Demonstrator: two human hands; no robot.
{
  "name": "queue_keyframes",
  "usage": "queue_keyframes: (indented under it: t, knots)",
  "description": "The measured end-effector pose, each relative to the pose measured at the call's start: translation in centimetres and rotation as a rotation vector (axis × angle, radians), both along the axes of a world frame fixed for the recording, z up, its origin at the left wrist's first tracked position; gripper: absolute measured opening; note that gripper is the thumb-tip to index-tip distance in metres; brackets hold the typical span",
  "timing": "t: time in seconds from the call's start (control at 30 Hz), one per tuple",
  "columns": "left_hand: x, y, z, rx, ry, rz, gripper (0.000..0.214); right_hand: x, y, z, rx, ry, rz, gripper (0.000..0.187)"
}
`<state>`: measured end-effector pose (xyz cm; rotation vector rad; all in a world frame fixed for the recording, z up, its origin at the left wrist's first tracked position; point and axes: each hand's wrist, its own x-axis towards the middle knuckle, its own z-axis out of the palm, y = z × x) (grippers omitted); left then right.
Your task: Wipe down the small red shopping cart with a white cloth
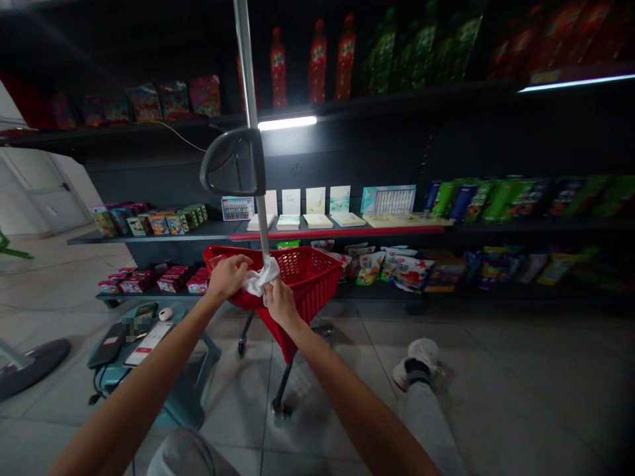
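Note:
In front of me stands a small red plastic shopping cart (pixel 315 294) with dark legs and casters. A metal pole (pixel 255 152) rises from its near rim and carries a grey loop handle (pixel 258 162). Around the pole's lower end is a white cloth (pixel 260 277). My left hand (pixel 229 276) grips the cloth's left side, fingers closed. On its right side my right hand (pixel 280 301) has its fingers closed on the same cloth, close against the pole. Parts of the cloth are hidden by my fingers.
Behind the cart, a dark shelf (pixel 213 231) holds books, boxes and snack bags, with bottles above. At left, a blue-green stool (pixel 193 396) carries phones and papers, near a round pole base (pixel 37 367). My outstretched foot (pixel 419 363) rests on the tiled floor at right.

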<state>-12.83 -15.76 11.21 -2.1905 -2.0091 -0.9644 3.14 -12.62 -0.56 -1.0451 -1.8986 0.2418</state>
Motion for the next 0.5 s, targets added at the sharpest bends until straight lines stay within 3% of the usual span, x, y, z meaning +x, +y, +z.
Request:
queue_keyframes:
  t: [0.1, 0.3, 0.5]
  knots:
    - [0.2, -0.1, 0.2, -0.059, 0.008, 0.080, 0.038, -0.5, -1.1, 0.1, -0.001, 0.004, -0.050, 0.033]
    - [2.0, -1.5, 0.6, -0.077, 0.069, 0.121, 0.041, -0.9, -1.7, 0.0, 0.099, -0.024, 0.030, 0.034]
    - [2.2, -2.1, -0.4, -0.106, 0.105, 0.192, 0.048, -0.4, -1.8, -0.1, 0.076, -0.071, 0.041, 0.036]
